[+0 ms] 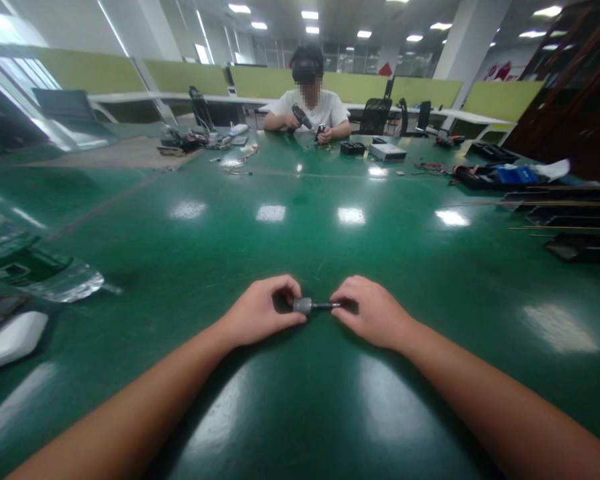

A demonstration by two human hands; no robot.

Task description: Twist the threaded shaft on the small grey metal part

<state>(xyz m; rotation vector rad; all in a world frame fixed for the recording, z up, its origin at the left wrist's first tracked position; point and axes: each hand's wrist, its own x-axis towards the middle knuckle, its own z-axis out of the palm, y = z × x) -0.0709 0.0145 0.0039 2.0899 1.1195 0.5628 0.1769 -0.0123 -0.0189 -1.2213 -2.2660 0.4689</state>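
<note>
A short grey metal cylinder with a thin dark shaft lies crosswise between my two hands, just above or on the green tabletop. My left hand is closed on the thick grey end, with the thumb below and the fingers above. At the other end, my right hand pinches the tip of the shaft between thumb and fingers. Whether the shaft is a separate bit set into the cylinder, I cannot tell.
On the left lie a clear water bottle and a white object. Dark metal parts are at the right edge. Across the table a person holds a power drill, near a grey box and a tool bag.
</note>
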